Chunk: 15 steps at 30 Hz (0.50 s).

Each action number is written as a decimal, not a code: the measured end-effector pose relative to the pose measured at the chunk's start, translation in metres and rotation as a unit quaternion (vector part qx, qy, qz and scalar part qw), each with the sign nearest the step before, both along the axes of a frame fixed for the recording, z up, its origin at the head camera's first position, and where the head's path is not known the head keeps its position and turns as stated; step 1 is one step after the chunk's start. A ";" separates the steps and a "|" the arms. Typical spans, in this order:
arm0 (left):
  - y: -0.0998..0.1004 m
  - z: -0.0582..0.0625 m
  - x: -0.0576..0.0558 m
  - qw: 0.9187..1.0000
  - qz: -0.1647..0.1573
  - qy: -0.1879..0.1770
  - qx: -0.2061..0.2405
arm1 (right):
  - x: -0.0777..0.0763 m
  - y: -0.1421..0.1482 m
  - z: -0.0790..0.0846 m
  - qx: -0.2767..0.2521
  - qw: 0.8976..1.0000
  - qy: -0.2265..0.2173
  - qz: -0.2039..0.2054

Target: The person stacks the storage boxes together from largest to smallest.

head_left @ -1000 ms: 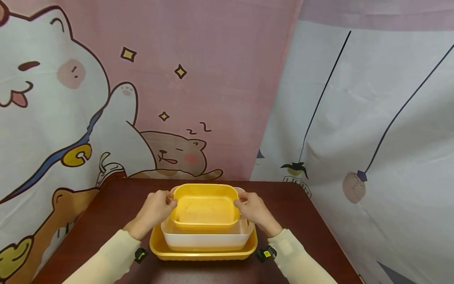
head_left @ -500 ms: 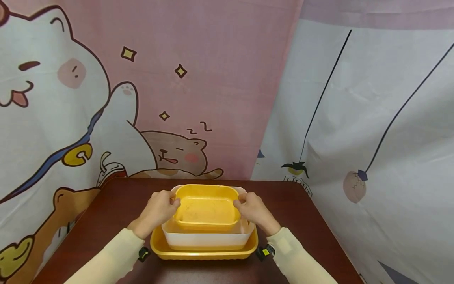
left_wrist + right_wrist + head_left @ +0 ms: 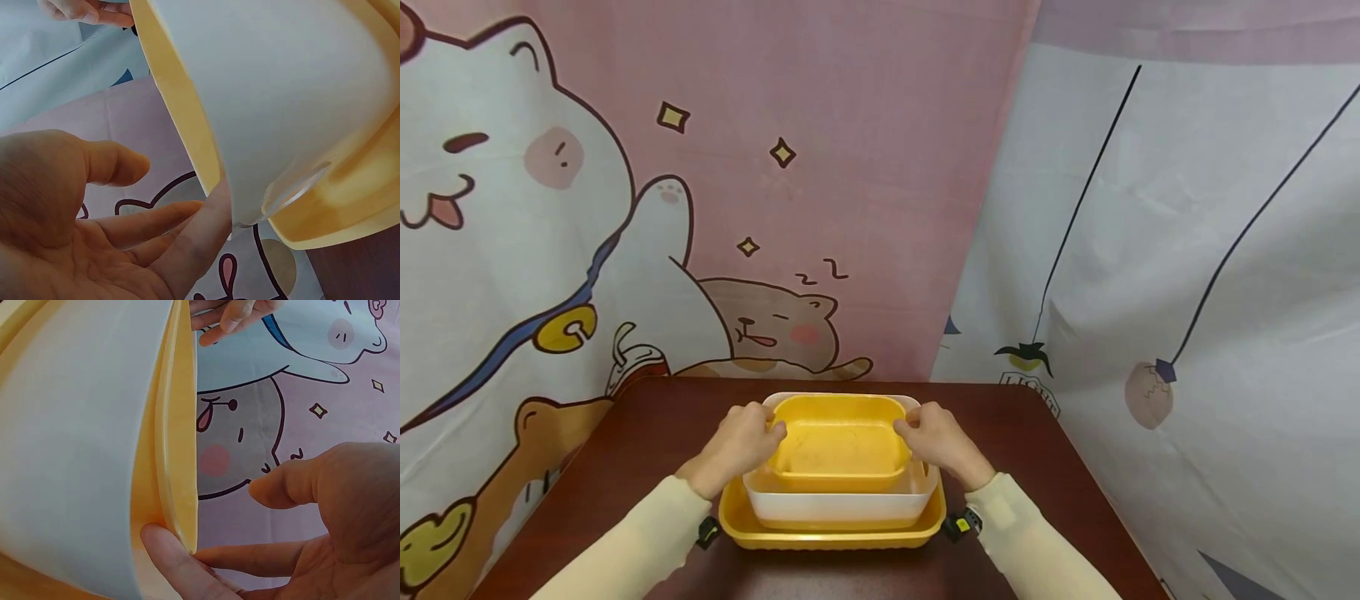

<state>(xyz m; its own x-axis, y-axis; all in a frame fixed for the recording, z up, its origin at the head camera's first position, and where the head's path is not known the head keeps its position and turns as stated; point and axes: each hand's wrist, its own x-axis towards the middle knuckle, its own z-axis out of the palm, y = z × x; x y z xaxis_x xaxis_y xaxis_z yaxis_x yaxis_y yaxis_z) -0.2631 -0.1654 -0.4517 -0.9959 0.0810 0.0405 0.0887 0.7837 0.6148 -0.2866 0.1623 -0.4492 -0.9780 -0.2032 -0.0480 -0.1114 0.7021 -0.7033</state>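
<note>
A small yellow tray (image 3: 841, 450) sits inside a white bin (image 3: 842, 506), and that bin stands in a larger yellow tray (image 3: 831, 542). At the left end is my left hand (image 3: 739, 443). Its thumb stands apart from the fingers, whose tips reach the white rim in the left wrist view. My right hand (image 3: 942, 443) is at the opposite end. In the right wrist view its fingertips touch the corner of the small tray (image 3: 181, 469), with the thumb raised away from it. Neither hand pinches a rim.
The nested containers rest on a dark reddish-brown table (image 3: 647, 433). Behind it hangs a pink and white cloth (image 3: 880, 208) printed with cartoon cats. Another pale part of the cloth runs along the right side.
The small yellow tray has come down slightly into the white bin. My left hand has shifted a little to the right; both thumbs now stand off the rim.
</note>
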 end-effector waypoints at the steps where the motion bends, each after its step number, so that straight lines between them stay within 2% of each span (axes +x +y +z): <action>1: 0.000 0.001 0.000 1.000 -0.001 0.000 -0.002 | -0.001 0.000 0.000 0.002 1.000 0.001 0.001; 6: 0.004 0.002 0.001 1.000 -0.006 -0.001 -0.010 | -0.005 0.000 -0.001 0.011 1.000 -0.010 0.001; 15: 0.010 0.003 -0.003 0.999 -0.004 -0.031 -0.013 | -0.009 -0.003 0.001 0.045 0.998 -0.032 -0.002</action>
<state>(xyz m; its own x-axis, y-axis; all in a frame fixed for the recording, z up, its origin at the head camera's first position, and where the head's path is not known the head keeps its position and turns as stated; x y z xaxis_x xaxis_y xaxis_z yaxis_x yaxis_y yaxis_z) -0.2664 -0.1554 -0.4489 -0.9957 0.0892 -0.0229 0.0578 0.7991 0.5984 -0.2956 0.1594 -0.4480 -0.9732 -0.1909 -0.1283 -0.0648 0.7627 -0.6435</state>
